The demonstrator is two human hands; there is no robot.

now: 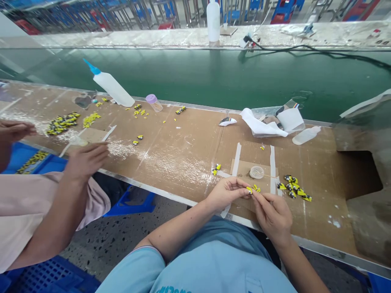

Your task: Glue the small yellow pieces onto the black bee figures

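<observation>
1. A yellow-and-black charm (249,190), head view: your left hand (227,193) and right hand (271,215) pinch it between closed fingertips, just above the near edge of the brown bench (183,134).
2. A loose cluster of charms (294,188) lies just right of your hands; a small round plastic cup (256,172) sits just beyond them.

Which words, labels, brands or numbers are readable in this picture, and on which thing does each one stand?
No text is clearly readable.
Teal lettering on the light blue shirt: cut off by the picture's edge, too partial to read.
White squeeze bottle with a blue nozzle: no readable label.
</observation>
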